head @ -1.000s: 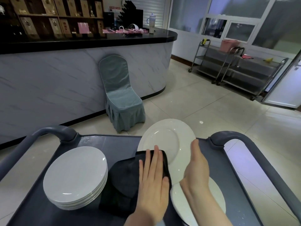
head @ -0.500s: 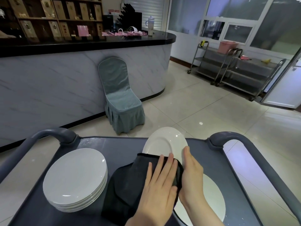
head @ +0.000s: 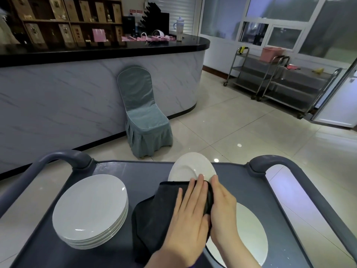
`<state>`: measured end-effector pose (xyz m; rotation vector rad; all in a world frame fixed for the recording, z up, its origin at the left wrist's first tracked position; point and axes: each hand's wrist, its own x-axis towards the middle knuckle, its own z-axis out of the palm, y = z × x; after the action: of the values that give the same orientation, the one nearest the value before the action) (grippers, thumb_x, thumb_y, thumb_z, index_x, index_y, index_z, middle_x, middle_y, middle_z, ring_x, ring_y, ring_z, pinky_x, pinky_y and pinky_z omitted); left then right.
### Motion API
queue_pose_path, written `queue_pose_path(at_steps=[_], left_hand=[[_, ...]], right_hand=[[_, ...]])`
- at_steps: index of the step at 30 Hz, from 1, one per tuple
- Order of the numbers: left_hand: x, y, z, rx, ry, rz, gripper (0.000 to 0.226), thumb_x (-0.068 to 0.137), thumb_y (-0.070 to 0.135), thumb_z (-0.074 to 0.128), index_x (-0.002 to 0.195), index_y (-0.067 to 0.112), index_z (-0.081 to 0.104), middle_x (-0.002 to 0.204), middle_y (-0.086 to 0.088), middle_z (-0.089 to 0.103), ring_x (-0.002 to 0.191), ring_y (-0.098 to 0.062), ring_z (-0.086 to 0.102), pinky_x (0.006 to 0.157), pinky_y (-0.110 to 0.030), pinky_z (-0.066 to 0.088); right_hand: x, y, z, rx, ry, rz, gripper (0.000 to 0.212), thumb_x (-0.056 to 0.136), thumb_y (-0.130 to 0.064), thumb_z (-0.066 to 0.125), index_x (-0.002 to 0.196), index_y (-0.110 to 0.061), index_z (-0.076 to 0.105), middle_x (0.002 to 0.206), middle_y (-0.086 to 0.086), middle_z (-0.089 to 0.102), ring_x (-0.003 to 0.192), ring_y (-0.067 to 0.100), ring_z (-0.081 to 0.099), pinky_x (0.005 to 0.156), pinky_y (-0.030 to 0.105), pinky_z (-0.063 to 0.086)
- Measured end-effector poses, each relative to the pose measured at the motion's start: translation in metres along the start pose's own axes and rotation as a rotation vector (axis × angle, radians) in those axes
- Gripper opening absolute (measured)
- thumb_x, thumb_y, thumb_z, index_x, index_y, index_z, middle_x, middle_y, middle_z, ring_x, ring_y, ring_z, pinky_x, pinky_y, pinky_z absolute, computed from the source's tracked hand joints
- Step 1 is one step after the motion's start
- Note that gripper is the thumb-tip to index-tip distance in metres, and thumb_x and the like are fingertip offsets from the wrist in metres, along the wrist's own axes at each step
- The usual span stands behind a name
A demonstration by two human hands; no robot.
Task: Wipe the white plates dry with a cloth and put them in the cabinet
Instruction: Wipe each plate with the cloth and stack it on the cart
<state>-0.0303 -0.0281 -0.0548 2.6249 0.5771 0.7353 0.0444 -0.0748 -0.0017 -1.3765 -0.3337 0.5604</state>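
Note:
A white plate (head: 190, 167) stands tilted up over the grey cart (head: 139, 171). My left hand (head: 185, 215) lies flat, fingers straight, pressing a dark cloth (head: 154, 213) against the plate's lower face. My right hand (head: 224, 207) holds the plate by its right rim; its thumb is hidden. Beneath my right wrist a second white plate (head: 251, 233) lies flat on the cart. A stack of several white plates (head: 88, 207) sits on the cart's left side. No cabinet shows in this view.
The cart has raised handle bars at left (head: 58, 157) and right (head: 280, 161). Beyond it stand a covered chair (head: 143, 117), a marble-fronted counter (head: 77, 93) and steel trolleys (head: 280, 82) at the back right, with tiled floor between.
The tilted plate has dropped lower and turned more edge-on. My left hand has slid the cloth up and right across it, next to my right hand.

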Motion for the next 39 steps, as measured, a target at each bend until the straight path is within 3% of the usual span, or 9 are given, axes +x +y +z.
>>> queue_pose_path(at_steps=[6, 11, 15, 21, 25, 28, 31, 36, 39], left_hand=[[0.019, -0.013, -0.009, -0.244, 0.039, -0.017, 0.066, 0.098, 0.024, 0.021, 0.155, 0.036, -0.012, 0.164, 0.016, -0.011, 0.151, -0.011, -0.012, 0.120, -0.030, -0.008], [0.032, -0.041, -0.010, -0.355, 0.109, -0.165, 0.055, 0.103, 0.036, 0.013, 0.154, 0.034, -0.009, 0.161, 0.024, -0.017, 0.149, -0.004, -0.014, 0.119, -0.023, -0.012], [0.008, -0.047, 0.002, -0.351, 0.027, -0.237, 0.057, 0.106, 0.028, 0.015, 0.149, 0.035, -0.021, 0.157, 0.026, -0.026, 0.147, -0.001, -0.021, 0.122, -0.034, -0.011], [0.010, -0.026, 0.003, -0.265, -0.049, -0.055, 0.060, 0.100, 0.032, 0.013, 0.151, 0.032, -0.019, 0.159, 0.020, -0.026, 0.148, -0.005, -0.019, 0.117, -0.024, -0.015], [0.019, -0.049, -0.007, -0.334, -0.020, -0.180, 0.057, 0.106, 0.026, 0.017, 0.148, 0.035, -0.020, 0.157, 0.024, -0.029, 0.146, 0.000, -0.022, 0.120, -0.028, -0.014], [0.012, -0.047, -0.004, -0.295, -0.067, -0.204, 0.058, 0.106, 0.026, 0.015, 0.148, 0.033, -0.024, 0.155, 0.025, -0.032, 0.145, -0.001, -0.026, 0.120, -0.033, -0.015], [0.001, -0.028, 0.003, -0.221, -0.109, -0.139, 0.062, 0.095, 0.034, 0.006, 0.148, 0.031, -0.026, 0.155, 0.024, -0.033, 0.145, -0.003, -0.028, 0.119, -0.032, -0.017], [0.017, -0.023, -0.002, -0.313, -0.090, -0.059, 0.061, 0.098, 0.033, 0.011, 0.150, 0.037, -0.022, 0.158, 0.022, -0.027, 0.147, -0.003, -0.022, 0.116, -0.024, -0.017], [0.021, -0.039, -0.002, -0.373, -0.044, -0.108, 0.059, 0.103, 0.032, 0.013, 0.147, 0.044, -0.024, 0.158, 0.024, -0.026, 0.147, -0.002, -0.021, 0.119, -0.027, -0.016]], right_hand=[[-0.007, 0.010, -0.002, 0.013, -0.087, 0.032, 0.030, 0.102, -0.031, 0.050, 0.099, -0.028, 0.080, 0.099, 0.001, 0.079, 0.096, 0.012, 0.074, 0.074, 0.021, 0.056], [-0.002, 0.000, -0.001, 0.104, -0.038, 0.082, 0.041, 0.100, -0.030, 0.055, 0.089, 0.007, 0.070, 0.087, 0.008, 0.070, 0.081, 0.019, 0.064, 0.070, 0.027, 0.052], [0.004, -0.015, -0.011, 0.094, -0.012, 0.023, 0.041, 0.100, -0.037, 0.055, 0.071, -0.014, 0.074, 0.073, 0.000, 0.068, 0.064, 0.013, 0.061, 0.056, 0.019, 0.050], [-0.007, -0.004, -0.012, 0.114, -0.051, 0.115, 0.036, 0.101, -0.036, 0.051, 0.103, -0.013, 0.079, 0.105, 0.007, 0.077, 0.100, 0.021, 0.074, 0.085, 0.037, 0.055], [-0.003, -0.009, -0.012, 0.101, -0.040, 0.092, 0.041, 0.098, -0.038, 0.055, 0.080, -0.007, 0.076, 0.083, 0.006, 0.073, 0.070, 0.017, 0.067, 0.058, 0.020, 0.052], [0.009, -0.017, -0.013, 0.074, 0.018, 0.058, 0.045, 0.098, -0.041, 0.058, 0.079, -0.001, 0.068, 0.077, 0.004, 0.062, 0.066, 0.015, 0.055, 0.056, 0.020, 0.047], [0.012, -0.019, -0.013, 0.109, -0.008, 0.046, 0.038, 0.099, -0.039, 0.056, 0.084, -0.012, 0.079, 0.089, 0.003, 0.077, 0.076, 0.013, 0.071, 0.061, 0.019, 0.055], [-0.003, -0.001, -0.012, 0.076, -0.049, 0.117, 0.035, 0.102, -0.037, 0.050, 0.099, -0.019, 0.080, 0.105, 0.007, 0.078, 0.102, 0.022, 0.073, 0.089, 0.039, 0.054], [-0.003, -0.006, -0.012, 0.089, -0.039, 0.116, 0.035, 0.100, -0.037, 0.053, 0.091, -0.018, 0.081, 0.096, 0.007, 0.078, 0.088, 0.018, 0.074, 0.071, 0.027, 0.058]])
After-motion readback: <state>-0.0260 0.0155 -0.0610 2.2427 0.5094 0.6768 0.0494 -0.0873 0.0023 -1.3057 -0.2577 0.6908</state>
